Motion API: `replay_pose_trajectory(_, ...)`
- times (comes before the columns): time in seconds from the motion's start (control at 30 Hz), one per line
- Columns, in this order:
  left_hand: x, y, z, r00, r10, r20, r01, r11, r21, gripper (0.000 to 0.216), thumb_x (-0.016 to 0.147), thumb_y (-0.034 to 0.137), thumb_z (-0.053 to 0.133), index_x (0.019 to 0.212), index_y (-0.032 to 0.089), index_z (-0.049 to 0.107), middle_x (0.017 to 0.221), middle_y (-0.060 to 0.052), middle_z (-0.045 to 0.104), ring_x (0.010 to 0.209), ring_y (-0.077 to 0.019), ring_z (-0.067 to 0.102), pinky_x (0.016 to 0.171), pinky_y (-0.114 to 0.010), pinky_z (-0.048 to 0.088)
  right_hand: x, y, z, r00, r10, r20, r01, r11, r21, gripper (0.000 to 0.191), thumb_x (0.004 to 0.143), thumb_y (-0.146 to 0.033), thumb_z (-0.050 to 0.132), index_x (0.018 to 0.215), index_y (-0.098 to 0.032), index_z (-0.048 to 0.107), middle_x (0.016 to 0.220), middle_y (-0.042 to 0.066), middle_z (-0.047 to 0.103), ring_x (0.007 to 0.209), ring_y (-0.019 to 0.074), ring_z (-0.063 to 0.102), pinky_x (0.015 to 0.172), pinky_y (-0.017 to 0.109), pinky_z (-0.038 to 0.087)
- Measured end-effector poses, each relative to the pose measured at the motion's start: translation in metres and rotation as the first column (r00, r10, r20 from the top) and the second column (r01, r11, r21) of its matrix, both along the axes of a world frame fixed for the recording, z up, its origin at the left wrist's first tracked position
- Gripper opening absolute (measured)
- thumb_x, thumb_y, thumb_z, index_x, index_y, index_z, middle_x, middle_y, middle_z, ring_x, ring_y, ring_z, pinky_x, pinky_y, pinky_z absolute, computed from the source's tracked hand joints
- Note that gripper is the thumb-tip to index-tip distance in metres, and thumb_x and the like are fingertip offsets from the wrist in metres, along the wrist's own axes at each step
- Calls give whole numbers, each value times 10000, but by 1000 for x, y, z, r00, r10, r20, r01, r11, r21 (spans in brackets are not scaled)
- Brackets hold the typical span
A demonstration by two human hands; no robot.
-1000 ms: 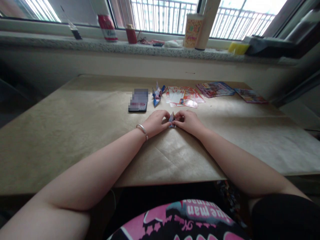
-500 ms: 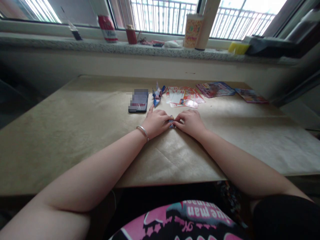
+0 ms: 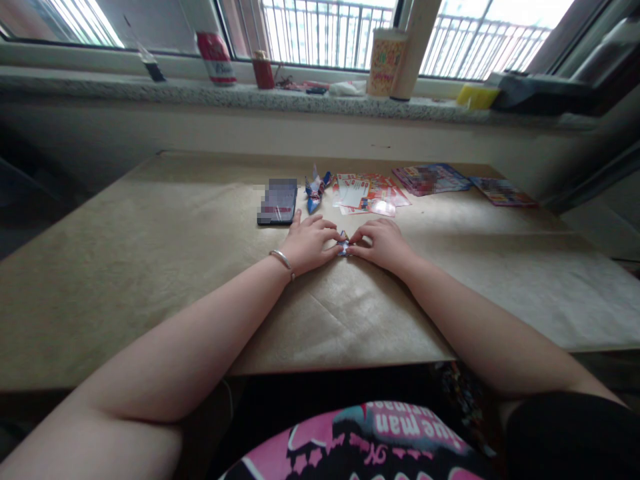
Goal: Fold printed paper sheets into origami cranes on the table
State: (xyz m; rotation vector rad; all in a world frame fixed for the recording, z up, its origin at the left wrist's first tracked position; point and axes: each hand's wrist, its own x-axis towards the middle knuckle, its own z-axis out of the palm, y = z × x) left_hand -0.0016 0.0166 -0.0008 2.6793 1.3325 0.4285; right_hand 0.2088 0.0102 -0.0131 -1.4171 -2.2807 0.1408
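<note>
A small piece of folded paper (image 3: 343, 248), patterned in blue and white, lies on the table between my fingertips. My left hand (image 3: 313, 244) pinches its left side, thumb and fingers closed on it, with a silver bangle at the wrist. From the other side, my right hand (image 3: 381, 243) pinches the paper's right edge. The fingertips cover much of the paper, so its exact shape is hard to make out. Just beyond my left hand sits a blue, red and white origami crane (image 3: 316, 189). A dark phone (image 3: 279, 202) rests to the left of the crane.
Overlapping red and white printed sheets (image 3: 369, 193) lie past my hands. Further right are colourful printed packets (image 3: 431, 179) and another one (image 3: 503, 192). The covered table (image 3: 150, 267) ends near my body. A can (image 3: 215, 59) and a patterned cup (image 3: 386, 63) stand on the windowsill.
My left hand has shifted slightly, and its fingers sit a little further apart. A bit more of the folded paper shows between the two hands. The other things stay put.
</note>
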Motion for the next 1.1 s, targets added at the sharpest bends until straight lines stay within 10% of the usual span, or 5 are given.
replay_pose_trajectory(0.67,0,9,-8,980,-92,-178,78,993,-85,472,998,465,316,1438,340,430,1561,-15,353,1446,-313,260,1167,-629,102,-3,-2,1,994,105,1,-105,991,83,195,811,-436,703,839,-245,731,935,47,699,947,225,574,896,363,383)
replay_pose_trajectory(1.1,-5,-3,0,990,-71,-119,93,977,189,369,942,410,446,1156,228,685,1136,-81,674,1088,-248,600,1117,-527,274,1,-9,16,966,224,127,-237,967,94,285,847,-467,636,954,-244,777,1011,42,746,994,244,589,958,400,398)
